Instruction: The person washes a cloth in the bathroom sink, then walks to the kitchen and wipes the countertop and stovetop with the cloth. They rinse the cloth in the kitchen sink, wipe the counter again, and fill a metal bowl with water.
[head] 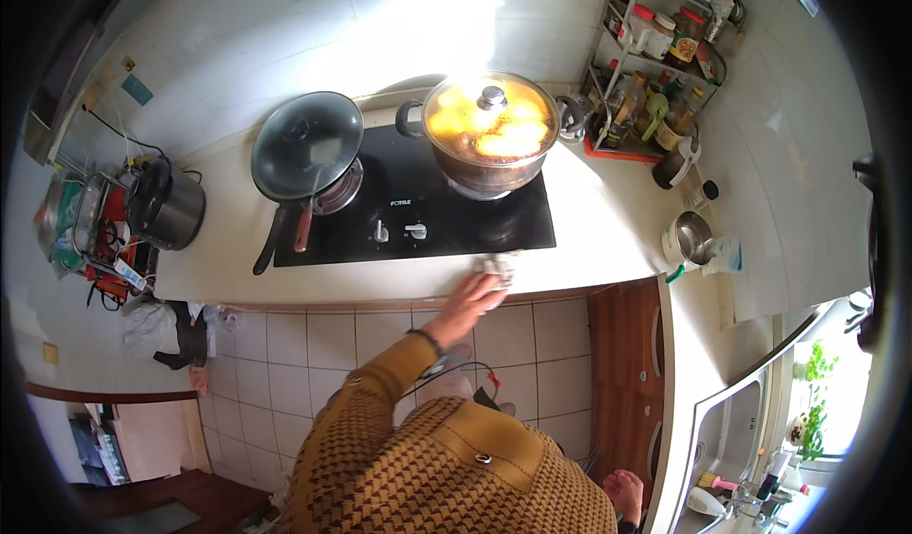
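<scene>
My left hand (471, 306) presses a crumpled light cloth (499, 269) on the pale countertop (399, 279), close to the front edge of the black gas hob (463, 229). Behind it on the right burner stands a metal pot (489, 169) with a glass lid (491, 117). On the left burner sits a wok under a domed lid (308, 145), its black handle (268, 242) pointing forward; beside that lies a reddish wooden handle (304, 227). Low at the right, my right hand (624, 495) hangs near the cabinet, fingers curled, with nothing visible in it.
A dark electric cooker (167, 205) stands at the counter's left end. At the back right is a metal rack (627, 150) of jars and bottles. A small pot (689, 240) sits in the right corner. A steel sink (727, 427) lies at the lower right.
</scene>
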Available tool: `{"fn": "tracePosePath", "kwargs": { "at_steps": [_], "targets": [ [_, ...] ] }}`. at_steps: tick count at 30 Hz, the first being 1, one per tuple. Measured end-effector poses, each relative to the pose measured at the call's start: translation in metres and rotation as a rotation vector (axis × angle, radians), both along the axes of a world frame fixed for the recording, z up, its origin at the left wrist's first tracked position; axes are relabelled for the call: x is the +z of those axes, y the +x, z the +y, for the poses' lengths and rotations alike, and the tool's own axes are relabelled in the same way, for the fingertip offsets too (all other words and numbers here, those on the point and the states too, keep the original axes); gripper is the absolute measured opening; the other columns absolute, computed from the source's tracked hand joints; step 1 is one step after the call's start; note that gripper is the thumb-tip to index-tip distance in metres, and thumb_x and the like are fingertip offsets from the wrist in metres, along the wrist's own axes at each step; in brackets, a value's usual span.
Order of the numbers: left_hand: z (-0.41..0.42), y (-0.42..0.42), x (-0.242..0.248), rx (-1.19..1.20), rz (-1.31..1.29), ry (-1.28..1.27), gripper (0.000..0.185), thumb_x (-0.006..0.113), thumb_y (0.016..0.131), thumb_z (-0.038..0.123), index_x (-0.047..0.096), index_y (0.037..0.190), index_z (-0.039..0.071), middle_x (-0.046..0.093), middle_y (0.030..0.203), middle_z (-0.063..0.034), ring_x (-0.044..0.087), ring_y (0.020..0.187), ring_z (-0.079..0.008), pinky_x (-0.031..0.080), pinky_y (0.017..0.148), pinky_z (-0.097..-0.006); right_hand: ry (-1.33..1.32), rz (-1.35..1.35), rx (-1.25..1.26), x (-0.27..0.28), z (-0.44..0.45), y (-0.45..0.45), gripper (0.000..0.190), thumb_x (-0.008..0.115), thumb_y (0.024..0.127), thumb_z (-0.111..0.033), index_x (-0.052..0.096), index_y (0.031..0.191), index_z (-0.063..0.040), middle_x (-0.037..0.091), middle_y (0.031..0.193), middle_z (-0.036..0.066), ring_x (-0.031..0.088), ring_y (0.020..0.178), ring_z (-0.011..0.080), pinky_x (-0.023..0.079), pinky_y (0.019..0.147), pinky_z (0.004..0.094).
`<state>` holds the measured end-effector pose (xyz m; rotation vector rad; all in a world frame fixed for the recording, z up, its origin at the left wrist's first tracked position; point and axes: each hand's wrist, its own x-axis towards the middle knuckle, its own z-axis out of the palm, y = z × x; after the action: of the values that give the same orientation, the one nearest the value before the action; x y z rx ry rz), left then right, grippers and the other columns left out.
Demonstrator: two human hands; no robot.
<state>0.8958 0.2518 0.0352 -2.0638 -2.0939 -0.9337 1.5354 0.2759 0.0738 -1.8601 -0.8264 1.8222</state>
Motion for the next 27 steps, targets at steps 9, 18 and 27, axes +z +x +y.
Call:
{"fn": "tracePosePath", "kwargs": {
  "at_steps": [9, 18, 27],
  "targets": [
    [-0.184, -0.1, 0.003, 0.692, -0.076, -0.065, 0.037, 0.056, 0.08, -0.004, 0.068, 0.113, 0.01, 0.057, 0.121, -0.0156, 0.055, 0.108, -0.0361, 0.044, 0.095, -0.0452, 0.045, -0.009, 0.236, 0.009, 0.055, -0.092, 0.019, 0.055, 0.094, -0.016, 0.064, 0.105, -0.003, 0.069, 0.087, 0.01, 0.069, 0.076, 0.0216, 0.057, 0.067, 0.0341],
    [-0.133, -0.18, 0.066, 0.648, 0.148, 0.142, 0.05, 0.057, 0.079, -0.008, 0.061, 0.126, 0.01, 0.052, 0.131, -0.0141, 0.049, 0.12, -0.0353, 0.042, 0.099, -0.0468, 0.094, -0.061, 0.253, 0.022, 0.062, -0.119, 0.021, 0.055, 0.092, -0.016, 0.064, 0.105, -0.002, 0.069, 0.088, 0.01, 0.069, 0.077, 0.0219, 0.057, 0.069, 0.0341],
    [-0.151, -0.208, 0.027, 0.989, -0.119, -0.476, 0.082, 0.067, 0.074, -0.002, 0.035, 0.148, 0.014, 0.045, 0.136, -0.0152, 0.048, 0.119, -0.0441, 0.042, 0.099, -0.0511, 0.041, -0.013, 0.106, 0.02, 0.028, -0.108, 0.02, 0.055, 0.093, -0.015, 0.063, 0.106, -0.001, 0.068, 0.087, 0.01, 0.068, 0.077, 0.0226, 0.057, 0.069, 0.0347]
  ]
}}
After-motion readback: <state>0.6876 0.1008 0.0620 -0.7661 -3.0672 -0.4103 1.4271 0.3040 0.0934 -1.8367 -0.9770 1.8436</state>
